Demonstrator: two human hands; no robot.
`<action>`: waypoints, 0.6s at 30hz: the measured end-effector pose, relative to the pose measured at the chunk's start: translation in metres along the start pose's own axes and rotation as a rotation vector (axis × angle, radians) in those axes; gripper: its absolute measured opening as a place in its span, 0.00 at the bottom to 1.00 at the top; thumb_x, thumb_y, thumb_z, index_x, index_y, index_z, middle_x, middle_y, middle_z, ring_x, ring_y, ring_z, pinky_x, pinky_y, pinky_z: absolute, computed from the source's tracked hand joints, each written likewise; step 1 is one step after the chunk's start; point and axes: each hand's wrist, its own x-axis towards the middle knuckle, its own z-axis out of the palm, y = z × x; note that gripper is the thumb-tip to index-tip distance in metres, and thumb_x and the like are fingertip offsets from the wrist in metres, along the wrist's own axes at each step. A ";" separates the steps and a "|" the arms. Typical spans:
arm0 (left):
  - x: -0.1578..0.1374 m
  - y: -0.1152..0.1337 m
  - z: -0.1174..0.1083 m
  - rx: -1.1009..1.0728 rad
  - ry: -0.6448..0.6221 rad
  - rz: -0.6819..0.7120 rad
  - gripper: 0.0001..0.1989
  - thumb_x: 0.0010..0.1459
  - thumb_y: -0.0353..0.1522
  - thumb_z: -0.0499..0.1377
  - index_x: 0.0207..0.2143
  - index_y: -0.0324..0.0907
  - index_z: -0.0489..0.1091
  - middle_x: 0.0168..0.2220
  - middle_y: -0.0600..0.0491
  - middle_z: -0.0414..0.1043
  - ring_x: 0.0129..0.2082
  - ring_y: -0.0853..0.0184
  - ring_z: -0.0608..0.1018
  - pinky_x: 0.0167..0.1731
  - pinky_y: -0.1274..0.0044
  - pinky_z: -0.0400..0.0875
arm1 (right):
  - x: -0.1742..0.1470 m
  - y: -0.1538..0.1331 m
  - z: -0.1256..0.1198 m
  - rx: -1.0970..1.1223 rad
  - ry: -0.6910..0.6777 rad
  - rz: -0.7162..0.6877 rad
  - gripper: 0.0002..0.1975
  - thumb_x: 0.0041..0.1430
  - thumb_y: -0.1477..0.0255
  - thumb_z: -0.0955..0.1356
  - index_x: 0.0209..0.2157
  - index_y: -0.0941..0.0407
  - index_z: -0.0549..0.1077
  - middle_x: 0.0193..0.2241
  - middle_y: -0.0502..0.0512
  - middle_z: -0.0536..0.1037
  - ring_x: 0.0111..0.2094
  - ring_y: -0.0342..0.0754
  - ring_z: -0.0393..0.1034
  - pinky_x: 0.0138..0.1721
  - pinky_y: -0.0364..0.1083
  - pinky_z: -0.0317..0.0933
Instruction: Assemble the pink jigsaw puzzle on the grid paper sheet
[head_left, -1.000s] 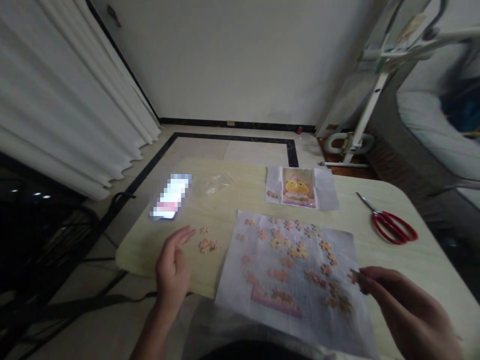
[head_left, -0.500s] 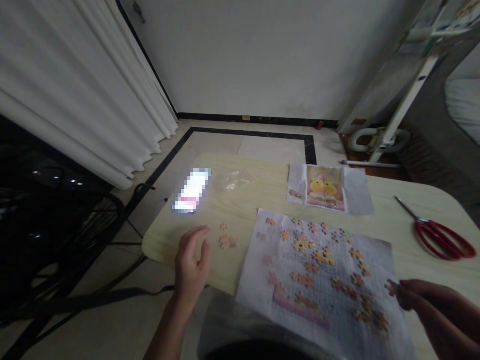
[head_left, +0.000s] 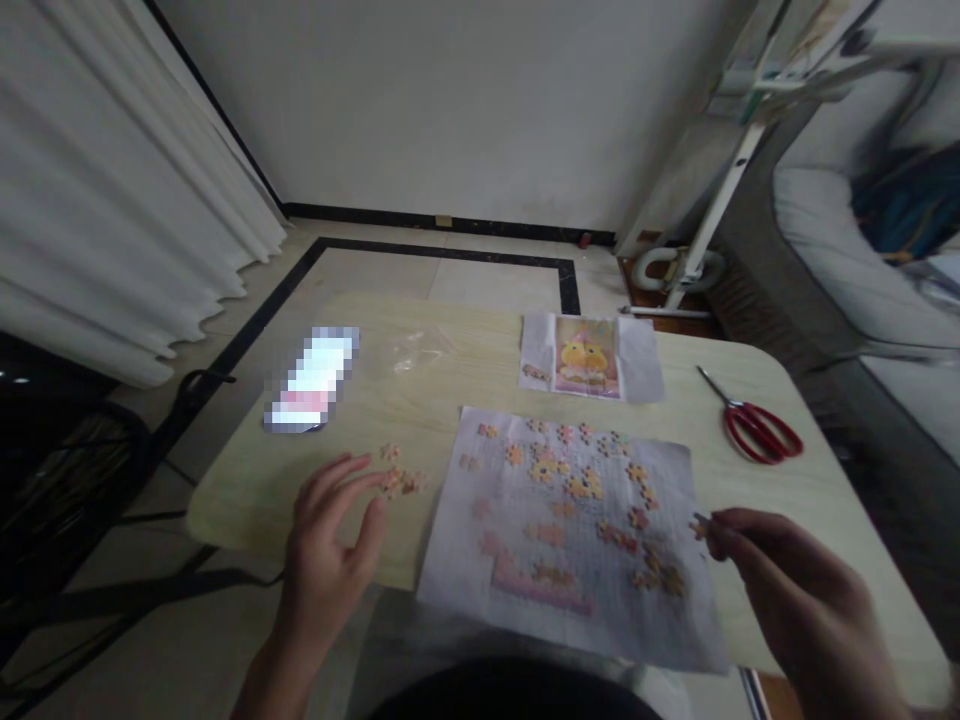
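Observation:
Between the thumb and finger of my right hand (head_left: pixel 787 570) is a small jigsaw puzzle piece (head_left: pixel 700 526), held over the right edge of a printed paper sheet (head_left: pixel 637 635). Several loose and joined puzzle pieces (head_left: pixel 583 484) lie spread on that sheet, with a pink joined strip (head_left: pixel 540 590) along its lower left. My left hand (head_left: pixel 334 535) has its fingers apart at the table's left side. Its fingertips are at a few puzzle pieces (head_left: pixel 405 482) on the bare wood; whether they touch, I cannot tell.
A reference picture (head_left: pixel 586 357) of a yellow character lies behind the sheet. Red-handled scissors (head_left: pixel 757 428) rest on the right of the table (head_left: pixel 480 335). A lit phone (head_left: pixel 313 380) and a clear plastic bag (head_left: pixel 420 350) are at the back left. A grey sofa (head_left: pixel 817 230) stands beyond.
The view has swung to the right, so the table appears further left. My left hand has come to the loose pieces with its fingers stretched out. My right hand still holds its puzzle piece.

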 end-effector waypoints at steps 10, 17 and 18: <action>-0.005 0.042 -0.010 -0.183 -0.147 -0.006 0.11 0.65 0.30 0.54 0.48 0.45 0.69 0.49 0.51 0.71 0.50 0.65 0.73 0.53 0.73 0.66 | -0.005 0.014 -0.010 0.148 -0.070 0.103 0.08 0.49 0.66 0.77 0.32 0.52 0.79 0.28 0.52 0.79 0.30 0.46 0.74 0.30 0.41 0.70; -0.024 0.057 0.001 -0.184 -0.247 0.061 0.11 0.65 0.31 0.53 0.48 0.46 0.69 0.48 0.53 0.73 0.47 0.66 0.75 0.50 0.76 0.70 | -0.008 0.015 -0.014 0.210 -0.052 0.050 0.05 0.52 0.67 0.75 0.31 0.52 0.79 0.27 0.51 0.78 0.29 0.45 0.72 0.30 0.42 0.68; -0.027 0.057 0.003 -0.184 -0.259 0.060 0.11 0.65 0.32 0.53 0.49 0.47 0.69 0.47 0.53 0.73 0.47 0.66 0.76 0.50 0.76 0.71 | -0.009 0.016 -0.015 0.214 -0.052 0.040 0.05 0.53 0.67 0.75 0.31 0.52 0.79 0.26 0.51 0.78 0.29 0.44 0.72 0.30 0.42 0.67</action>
